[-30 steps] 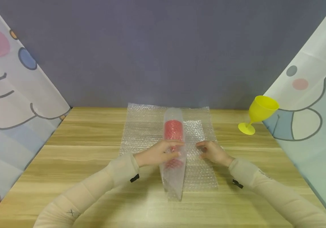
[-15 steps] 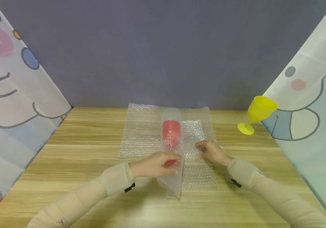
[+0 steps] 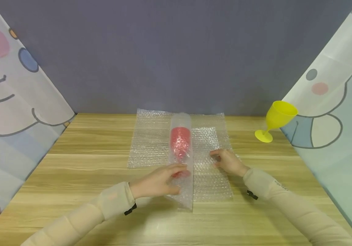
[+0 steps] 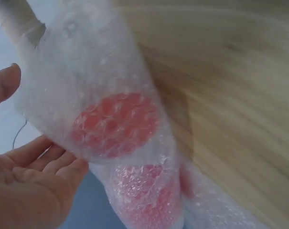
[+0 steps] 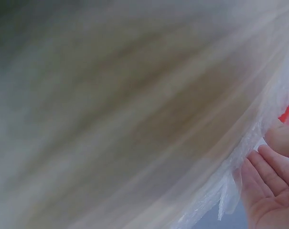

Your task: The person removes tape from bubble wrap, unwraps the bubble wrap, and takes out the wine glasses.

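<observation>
A red goblet (image 3: 180, 138) lies on its side, rolled in translucent bubble wrap (image 3: 151, 143), its bowl toward the back wall. Its round foot shows red through the bubbles in the left wrist view. My left hand (image 3: 158, 179) lies along the left side of the roll near the foot, fingertips touching the wrap and thumb spread apart. On the flat part of the sheet to the right rests my right hand (image 3: 229, 162), loosely bent, with a gap between thumb and forefinger. In the right wrist view, its fingers (image 5: 266, 174) are at the wrap's edge.
A yellow goblet (image 3: 278, 118) stands upright at the back right of the wooden table (image 3: 86, 164). A grey wall (image 3: 176, 58) rises behind the table. Cartoon-printed cloths (image 3: 326, 102) hang along both sides.
My left hand has slid from beside the bowl down toward the foot and to the left. The wrapped red goblet has shifted slightly left. The right hand has stayed about where it was.
</observation>
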A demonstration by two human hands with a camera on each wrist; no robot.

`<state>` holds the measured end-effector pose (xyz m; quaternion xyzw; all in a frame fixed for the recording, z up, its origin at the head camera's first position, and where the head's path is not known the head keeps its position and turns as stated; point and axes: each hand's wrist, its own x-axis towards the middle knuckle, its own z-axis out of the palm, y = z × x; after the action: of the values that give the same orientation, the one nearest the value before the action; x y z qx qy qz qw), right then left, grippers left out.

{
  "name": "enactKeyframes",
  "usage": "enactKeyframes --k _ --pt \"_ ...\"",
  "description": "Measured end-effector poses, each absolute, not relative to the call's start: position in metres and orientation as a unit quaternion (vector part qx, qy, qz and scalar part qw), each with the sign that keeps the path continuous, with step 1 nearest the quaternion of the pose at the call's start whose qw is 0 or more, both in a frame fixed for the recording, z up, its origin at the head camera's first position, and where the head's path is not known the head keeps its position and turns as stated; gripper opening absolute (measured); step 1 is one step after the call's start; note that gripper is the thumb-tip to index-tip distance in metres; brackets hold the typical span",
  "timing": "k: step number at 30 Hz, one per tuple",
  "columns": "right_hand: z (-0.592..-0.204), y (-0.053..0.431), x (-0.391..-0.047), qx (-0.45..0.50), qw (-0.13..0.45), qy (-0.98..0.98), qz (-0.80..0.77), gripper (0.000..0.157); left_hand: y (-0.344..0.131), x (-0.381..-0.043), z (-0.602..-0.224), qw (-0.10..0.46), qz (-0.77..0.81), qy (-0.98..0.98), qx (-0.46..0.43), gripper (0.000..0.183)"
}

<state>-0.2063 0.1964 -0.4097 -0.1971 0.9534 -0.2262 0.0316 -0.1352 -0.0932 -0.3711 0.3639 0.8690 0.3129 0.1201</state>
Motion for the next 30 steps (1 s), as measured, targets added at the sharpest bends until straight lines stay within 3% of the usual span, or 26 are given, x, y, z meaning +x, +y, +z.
enactKeyframes --k 8,16,30 --pt "-0.41 0.196 -0.206 -0.192 0.048 0.953 -0.231 0.048 -0.099 -0.121 -0.384 0.086 0.278 0.889 0.353 0.09" --pt "-0.409 0.197 -0.207 -0.196 0.032 0.955 -0.22 0.049 -0.101 -0.115 -0.395 0.014 0.226 0.907 0.356 0.101" --pt "-0.409 0.195 -0.206 -0.188 0.041 0.956 -0.222 0.049 -0.12 -0.114 -0.401 -0.001 0.276 0.901 0.335 0.092"
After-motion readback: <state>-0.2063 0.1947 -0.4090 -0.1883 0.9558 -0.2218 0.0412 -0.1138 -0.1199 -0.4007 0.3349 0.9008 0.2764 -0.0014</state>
